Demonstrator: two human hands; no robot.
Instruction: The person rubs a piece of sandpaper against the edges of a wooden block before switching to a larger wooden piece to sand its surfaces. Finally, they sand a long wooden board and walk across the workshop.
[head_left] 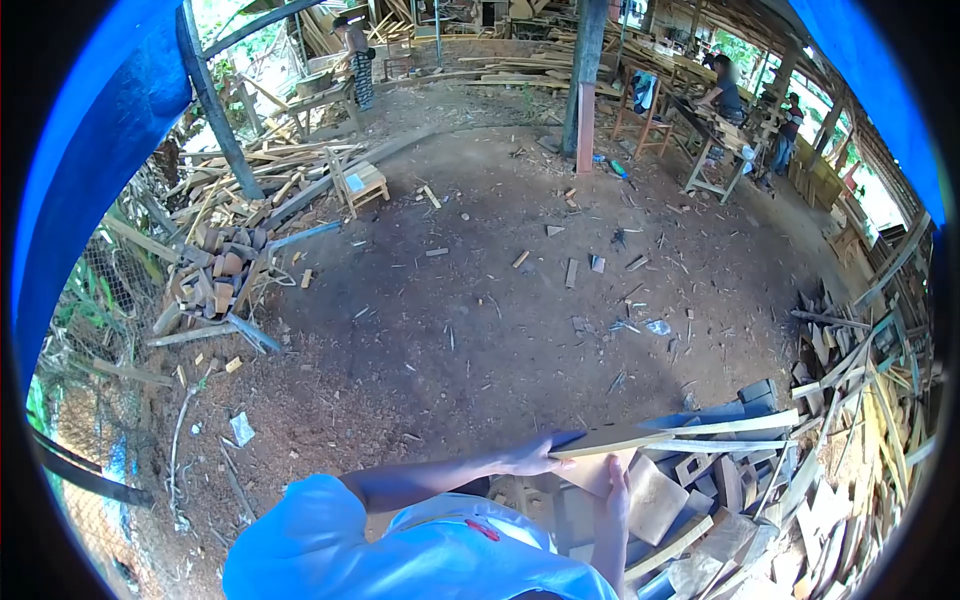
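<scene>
In front of my body, low in the head view, I hold a flat wooden piece point(610, 438) with a pale edge. My left hand point(537, 457) is closed round its left end, with the arm stretched across from the left. Close by on the right, my right hand point(619, 478) grips the lower side, fingers pointing up along it. Under and beyond both hands lies a heap of wood offcuts point(660, 500), with square blocks, curved strips and flat slabs. Long pale strips point(730, 430) run rightward from beside the held piece.
Scraps litter the dirt floor point(480, 300). A small wooden stool point(360, 185) and a pile of blocks point(218, 275) are at left. Posts point(586, 80) hold up the roof. People point(724, 88) work at a bench point(705, 130) at back right; another person point(358, 62) stands at back left.
</scene>
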